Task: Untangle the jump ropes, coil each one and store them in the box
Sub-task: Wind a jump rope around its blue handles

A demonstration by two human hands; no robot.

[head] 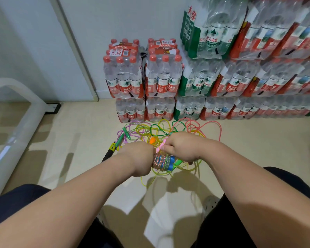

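Observation:
A tangle of coloured jump ropes [168,129] lies on the floor in front of the bottle packs: green, yellow, pink and purple strands. My left hand [138,158] grips a tight multicoloured coil [162,162] wound round blue and green handles. My right hand [179,147] pinches a pink strand [160,146] just above that coil. An orange handle [152,140] shows between my hands. A yellow and black handle [110,150] lies on the floor to the left. No box is in view.
Shrink-wrapped packs of water bottles [159,81] are stacked against the wall behind the ropes and to the right. A white tubular frame [16,122] runs along the left. My knees in dark trousers fill the bottom corners.

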